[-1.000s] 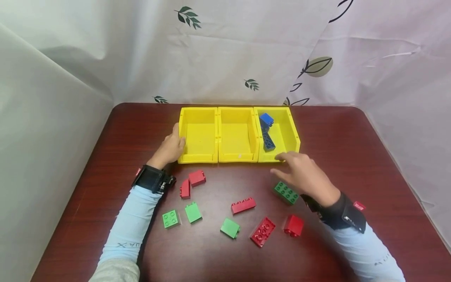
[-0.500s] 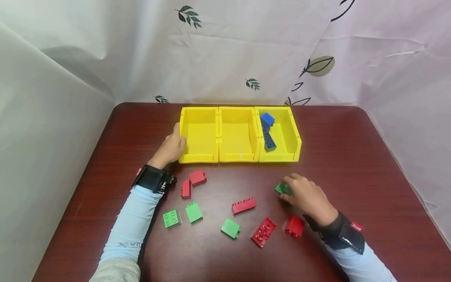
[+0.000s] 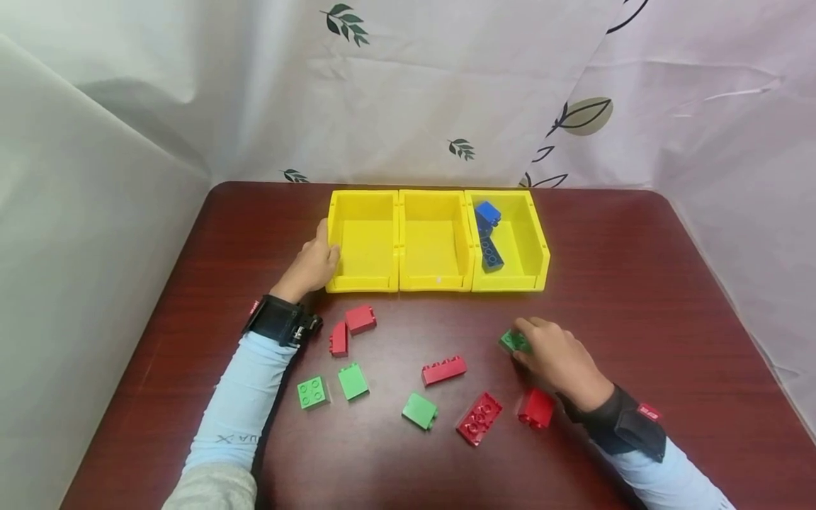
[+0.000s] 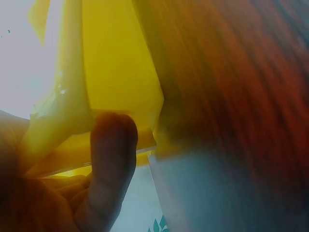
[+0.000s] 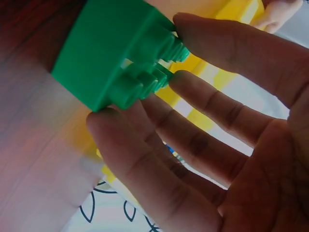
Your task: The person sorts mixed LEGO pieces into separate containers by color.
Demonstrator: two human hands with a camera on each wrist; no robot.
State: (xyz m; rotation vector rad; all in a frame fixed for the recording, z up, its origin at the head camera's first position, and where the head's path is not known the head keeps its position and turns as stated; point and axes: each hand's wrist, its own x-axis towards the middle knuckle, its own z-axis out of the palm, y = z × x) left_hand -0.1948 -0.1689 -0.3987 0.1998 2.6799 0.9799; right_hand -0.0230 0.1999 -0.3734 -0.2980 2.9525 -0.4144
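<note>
My left hand (image 3: pixel 311 265) grips the left wall of a yellow bin (image 3: pixel 363 285), the leftmost in a row of three joined bins. In the left wrist view the thumb (image 4: pixel 114 159) lies against the yellow plastic, with other fingers behind it. On the table in front of the right bin, my right hand (image 3: pixel 561 358) pinches a green studded toy brick (image 3: pixel 512 341). The right wrist view shows thumb and index fingertip touching opposite sides of this green brick (image 5: pixel 104 50), studs facing the palm. The brick's far part is hidden under the hand in the head view.
Blue bricks (image 3: pixel 489 251) lie in the right bin (image 3: pixel 510 283). Red bricks (image 3: pixel 443 370) and lighter green bricks (image 3: pixel 353 381) are scattered across the dark red table (image 3: pixel 357 460). A red brick (image 3: pixel 537 408) sits close by the right wrist. White patterned cloth (image 3: pixel 408 92) hangs behind.
My right hand has come down from the right bin's front edge toward me and taken hold of the green brick. The left hand stays at the bin wall. The head view shifts slightly.
</note>
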